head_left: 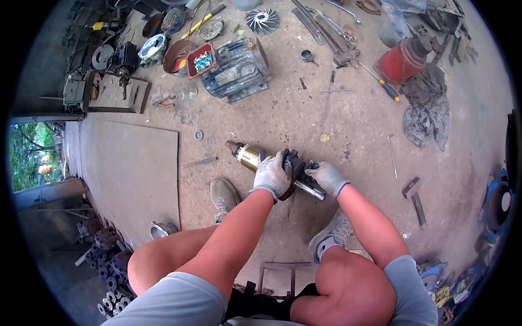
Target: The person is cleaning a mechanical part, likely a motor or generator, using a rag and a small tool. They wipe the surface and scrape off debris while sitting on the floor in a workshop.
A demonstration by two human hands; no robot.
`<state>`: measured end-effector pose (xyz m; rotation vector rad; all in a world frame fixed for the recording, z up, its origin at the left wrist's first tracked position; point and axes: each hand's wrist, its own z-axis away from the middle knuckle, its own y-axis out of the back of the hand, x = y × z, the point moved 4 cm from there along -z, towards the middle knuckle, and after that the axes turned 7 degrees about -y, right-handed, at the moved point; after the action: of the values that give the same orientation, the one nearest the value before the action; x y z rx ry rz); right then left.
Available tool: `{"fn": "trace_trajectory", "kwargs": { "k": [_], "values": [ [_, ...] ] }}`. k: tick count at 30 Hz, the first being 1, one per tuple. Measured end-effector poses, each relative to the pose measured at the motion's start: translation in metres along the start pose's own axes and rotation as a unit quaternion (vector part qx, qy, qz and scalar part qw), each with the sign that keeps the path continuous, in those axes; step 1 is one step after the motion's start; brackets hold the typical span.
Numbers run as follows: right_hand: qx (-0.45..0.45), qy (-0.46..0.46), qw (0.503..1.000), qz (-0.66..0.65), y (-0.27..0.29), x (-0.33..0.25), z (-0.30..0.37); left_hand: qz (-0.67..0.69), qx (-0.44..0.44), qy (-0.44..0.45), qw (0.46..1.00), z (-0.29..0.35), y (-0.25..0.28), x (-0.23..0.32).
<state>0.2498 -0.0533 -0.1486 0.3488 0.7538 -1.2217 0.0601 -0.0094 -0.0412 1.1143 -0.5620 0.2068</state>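
Between my feet lies a shaft assembly. It has a brass-coloured cylinder (249, 157), a dark metal housing (294, 168) and a bare shiny shaft end (310, 190). My left hand (272, 176), in a whitish work glove, is wrapped over the assembly where the cylinder meets the housing. On the other side of the housing is my right hand (327, 178), gloved too, its fingers closed at a small dark piece beside the shaft end. What exactly those fingers grip is too small to make out.
An electric motor (236, 70) with an open red terminal box stands ahead. Right of it lie a screwdriver (387, 88), a red jack (401, 58), a dark rag (427, 106) and a hammer (415, 202). A flat sheet (133, 174) covers floor at left; pliers (165, 101) lie beyond it.
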Motion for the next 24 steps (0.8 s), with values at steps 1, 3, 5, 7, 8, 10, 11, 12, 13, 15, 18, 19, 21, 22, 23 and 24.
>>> {"fn": "trace_trajectory", "kwargs": {
  "k": [1, 3, 5, 7, 8, 10, 11, 12, 13, 15, 18, 19, 21, 22, 23, 24],
  "values": [
    [-0.007, -0.007, 1.000, -0.002, -0.002, -0.004, 0.001, -0.001, 0.000, 0.001, 1.000, 0.001, 0.002, 0.000],
    [-0.030, -0.019, 0.996, -0.087, -0.003, -0.002, 0.002, 0.004, 0.004, -0.001, 1.000, -0.001, 0.001, 0.000],
    [-0.030, -0.018, 0.992, -0.124, -0.006, -0.001, 0.005, 0.004, 0.000, 0.001, 1.000, -0.001, -0.002, -0.001],
    [-0.006, 0.001, 0.994, -0.110, -0.009, -0.011, 0.009, 0.000, -0.006, -0.001, 1.000, 0.000, -0.001, -0.002],
    [-0.007, 0.007, 0.994, -0.109, -0.004, -0.006, 0.007, -0.001, 0.002, -0.008, 1.000, -0.001, -0.001, 0.001],
    [0.002, -0.016, 0.998, -0.065, -0.003, -0.011, 0.011, 0.006, 0.000, 0.006, 1.000, 0.000, 0.000, 0.000],
    [0.004, -0.036, 0.997, -0.062, -0.001, -0.009, 0.014, 0.016, 0.005, 0.007, 1.000, 0.000, -0.001, -0.001],
    [0.023, -0.011, 0.999, 0.044, 0.003, -0.011, 0.014, 0.007, 0.009, -0.002, 1.000, 0.000, -0.002, -0.002],
    [0.035, -0.008, 0.992, 0.119, 0.003, -0.012, 0.013, -0.001, 0.013, -0.011, 1.000, 0.000, -0.002, -0.003],
    [0.065, -0.041, 0.979, 0.188, 0.000, -0.017, 0.017, -0.009, 0.012, -0.018, 1.000, 0.000, -0.005, -0.002],
    [0.033, -0.029, 0.997, 0.057, -0.003, 0.000, 0.004, -0.017, 0.004, -0.012, 1.000, 0.000, -0.004, -0.002],
    [0.018, -0.024, 0.999, 0.027, -0.008, -0.004, 0.006, -0.020, 0.003, -0.012, 1.000, 0.001, -0.004, -0.004],
    [0.039, 0.004, 0.999, -0.023, -0.008, -0.007, 0.014, -0.022, 0.004, -0.015, 1.000, 0.000, -0.004, -0.003],
    [0.051, 0.018, 0.998, -0.040, -0.008, -0.003, 0.015, -0.027, 0.002, -0.015, 1.000, -0.001, -0.005, -0.003],
    [0.062, 0.031, 0.996, -0.058, -0.009, 0.000, 0.016, -0.020, 0.004, -0.017, 1.000, -0.001, -0.005, -0.002],
    [0.068, 0.005, 0.996, -0.050, -0.007, 0.004, 0.015, -0.014, 0.007, -0.019, 1.000, -0.002, -0.005, -0.001]
  ]
}}
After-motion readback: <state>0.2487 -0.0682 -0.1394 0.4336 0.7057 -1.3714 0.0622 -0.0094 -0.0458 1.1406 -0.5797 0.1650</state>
